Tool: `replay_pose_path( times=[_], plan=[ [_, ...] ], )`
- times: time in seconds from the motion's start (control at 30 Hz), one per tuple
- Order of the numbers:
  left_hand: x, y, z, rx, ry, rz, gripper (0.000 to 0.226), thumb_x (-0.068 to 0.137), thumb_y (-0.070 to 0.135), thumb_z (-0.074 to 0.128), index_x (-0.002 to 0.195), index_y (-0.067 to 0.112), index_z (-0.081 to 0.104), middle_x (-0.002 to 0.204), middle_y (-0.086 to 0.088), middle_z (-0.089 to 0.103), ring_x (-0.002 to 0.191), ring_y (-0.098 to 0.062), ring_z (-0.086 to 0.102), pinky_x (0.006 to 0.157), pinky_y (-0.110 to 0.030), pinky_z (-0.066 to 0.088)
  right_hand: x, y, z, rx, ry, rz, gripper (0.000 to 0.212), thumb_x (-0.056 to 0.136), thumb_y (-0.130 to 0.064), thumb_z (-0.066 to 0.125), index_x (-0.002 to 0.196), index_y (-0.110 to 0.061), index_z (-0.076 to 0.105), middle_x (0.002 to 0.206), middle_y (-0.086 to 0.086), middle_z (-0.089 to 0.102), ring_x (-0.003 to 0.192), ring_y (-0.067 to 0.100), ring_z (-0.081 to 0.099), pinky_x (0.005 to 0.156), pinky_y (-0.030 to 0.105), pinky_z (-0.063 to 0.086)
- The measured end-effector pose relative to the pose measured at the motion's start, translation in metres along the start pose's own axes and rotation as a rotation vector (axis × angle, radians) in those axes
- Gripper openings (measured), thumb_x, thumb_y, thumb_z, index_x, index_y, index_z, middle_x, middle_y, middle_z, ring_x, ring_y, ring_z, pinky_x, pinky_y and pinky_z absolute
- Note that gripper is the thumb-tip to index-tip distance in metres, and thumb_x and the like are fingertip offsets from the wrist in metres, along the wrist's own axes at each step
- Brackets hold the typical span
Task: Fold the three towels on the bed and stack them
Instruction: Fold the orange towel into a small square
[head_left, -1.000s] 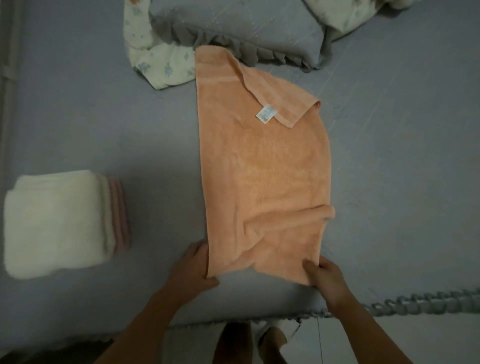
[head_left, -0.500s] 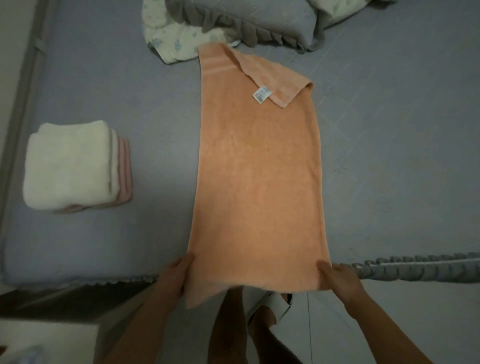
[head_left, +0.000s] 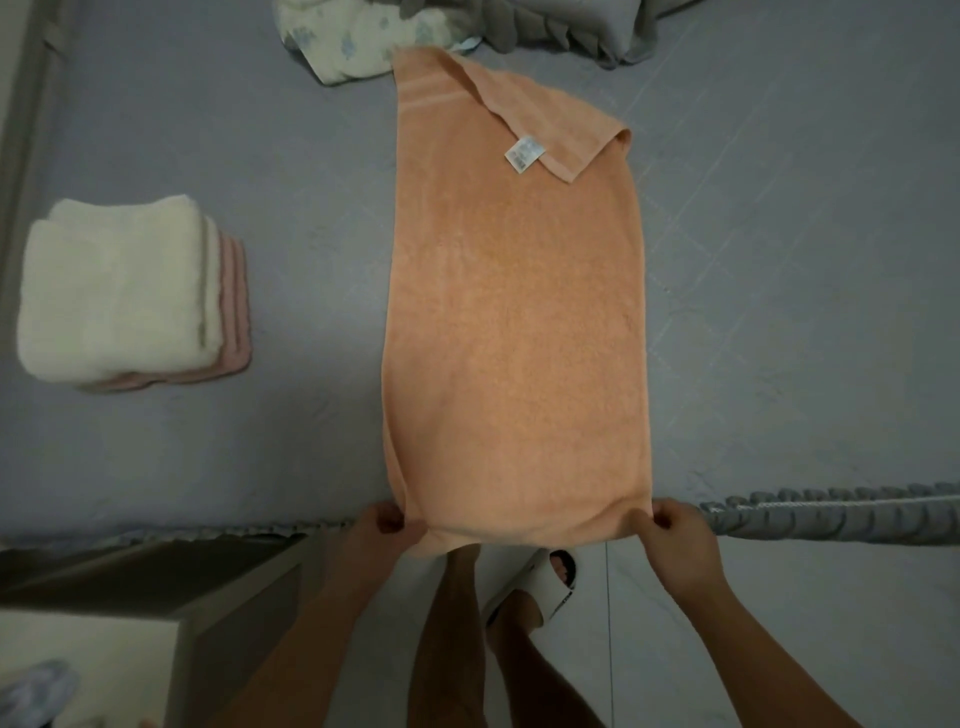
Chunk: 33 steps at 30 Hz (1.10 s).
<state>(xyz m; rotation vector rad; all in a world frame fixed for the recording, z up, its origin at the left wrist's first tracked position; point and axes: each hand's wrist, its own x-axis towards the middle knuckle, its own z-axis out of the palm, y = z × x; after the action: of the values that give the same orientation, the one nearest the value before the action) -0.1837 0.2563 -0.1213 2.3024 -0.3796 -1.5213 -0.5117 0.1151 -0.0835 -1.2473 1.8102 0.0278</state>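
- Both hands grip the near end of the orange towel (head_left: 514, 322): the left hand (head_left: 382, 527) pinches its near left corner and the right hand (head_left: 675, 535) pinches its near right corner, fingers curled around the cloth.
- That towel lies lengthwise on the grey bed (head_left: 779, 286), its near edge drooping just over the ruffled edge of the mattress.
- Half a second ago the near left corner sagged lower past the bed's edge; now the near hem runs more level between the two hands, and the cloth looks smoother than a second ago, when a thick crease crossed it.
- The far right corner is folded back (as it was before), showing a small white tag (head_left: 524, 154).
- At the left of the bed a folded cream towel (head_left: 114, 286) sits on a folded pink towel (head_left: 234, 312), of which only the edges show.
- A flowered cloth (head_left: 363, 41) and a grey pillow (head_left: 571, 26) are cut off at the top.
- Below the towel, legs and a white slipper (head_left: 540, 587) are partly hidden.
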Motion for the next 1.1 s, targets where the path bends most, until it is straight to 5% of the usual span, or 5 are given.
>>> replay_pose_path(
  times=[0.27,0.4,0.53,0.73,1.1],
  plan=[
    [-0.015,-0.027,0.0,0.127,0.242,-0.059,0.022,0.091,0.028,0.057,0.07,0.022,0.061,0.07,-0.002,0.064,0.075,-0.029,0.063,0.062,-0.032,0.043,0.0,0.044,-0.004,-0.148,-0.029,0.225,0.01,0.088,-0.019,0.06,0.08,-0.014,0.062,0.08,0.005,0.066,0.077,0.025,0.063,0.068,0.034,0.047],
    [-0.02,-0.019,-0.011,0.206,0.395,-0.144,0.019,0.09,0.014,0.056,0.106,0.01,0.064,0.105,-0.022,0.067,0.099,-0.04,0.063,0.081,-0.042,0.048,-0.004,0.044,-0.007,-0.126,-0.061,0.231,0.012,0.089,-0.019,0.06,0.077,-0.016,0.063,0.078,0.006,0.068,0.079,0.027,0.065,0.075,0.038,0.052],
    [-0.012,0.039,-0.007,0.25,0.365,0.165,0.012,0.094,0.016,0.056,0.103,0.012,0.063,0.093,-0.009,0.062,0.09,-0.035,0.062,0.072,-0.034,0.041,0.003,-0.004,-0.011,-0.046,-0.066,0.084,0.018,0.091,-0.021,0.057,0.073,-0.022,0.06,0.07,0.002,0.065,0.066,0.021,0.062,0.056,0.029,0.045],
    [0.039,0.156,0.001,0.501,0.239,0.535,0.037,0.085,0.005,0.059,0.122,0.01,0.061,0.127,-0.013,0.055,0.11,-0.034,0.055,0.097,-0.042,0.047,0.055,-0.109,-0.012,0.084,-0.087,-0.072,0.012,0.089,-0.025,0.063,0.1,-0.022,0.067,0.094,-0.007,0.065,0.089,0.015,0.061,0.077,0.029,0.047],
    [0.17,0.307,-0.018,0.96,0.171,0.778,0.071,0.087,0.048,0.061,0.15,0.033,0.032,0.164,-0.004,0.012,0.151,-0.03,0.005,0.12,-0.047,0.018,0.221,-0.312,-0.02,1.047,-0.202,0.226,0.015,0.094,-0.026,0.057,0.102,-0.013,0.06,0.089,0.005,0.073,0.067,0.021,0.067,0.059,0.033,0.053]
  ],
)
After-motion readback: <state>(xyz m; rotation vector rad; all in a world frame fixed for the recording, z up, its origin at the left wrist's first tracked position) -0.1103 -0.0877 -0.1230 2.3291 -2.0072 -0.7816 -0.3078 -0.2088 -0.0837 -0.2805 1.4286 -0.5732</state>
